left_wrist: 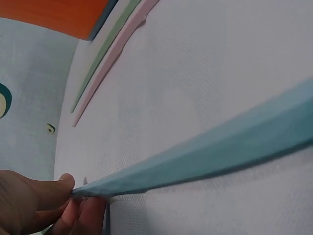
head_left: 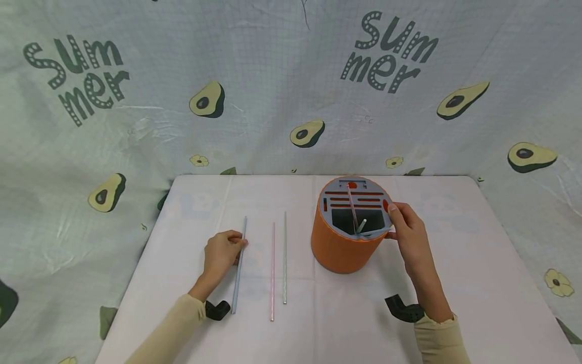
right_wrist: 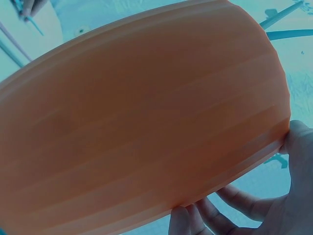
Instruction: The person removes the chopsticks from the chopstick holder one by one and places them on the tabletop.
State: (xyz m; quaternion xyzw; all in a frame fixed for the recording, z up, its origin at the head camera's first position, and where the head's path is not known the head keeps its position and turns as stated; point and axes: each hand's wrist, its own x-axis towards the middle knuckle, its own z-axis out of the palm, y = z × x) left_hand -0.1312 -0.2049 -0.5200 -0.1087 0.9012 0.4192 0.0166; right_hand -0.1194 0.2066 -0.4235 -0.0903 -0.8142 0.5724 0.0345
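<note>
Blue stick (head_left: 238,278) is in the left hand (head_left: 223,253): thumb and fingers pinched on it toward its far end, rest running back toward the wrist, just right of the forearm. Can't tell if any of it is lifted off the table. Right of that hand, apart from it: pink stick (head_left: 272,273), then green stick (head_left: 285,258) just beside it, roughly parallel, both lying flat.

Further right, orange container (head_left: 338,255), directly left of the right hand (head_left: 409,235). That hand is clamped on its near-right rim, thumb up top, fingers round the outside. Grey slotted top (head_left: 374,187) has a dark opening on the side facing the person; a second pink stick (head_left: 352,207) and a short-looking pale stick (head_left: 362,224) poke out of it.

White table (head_left: 454,283) under both hands. Black wrist mounts (head_left: 403,308) behind each hand, then beige sleeves (head_left: 438,336). Beyond the hands, avocado-print "summer" cloth (head_left: 273,65).
</note>
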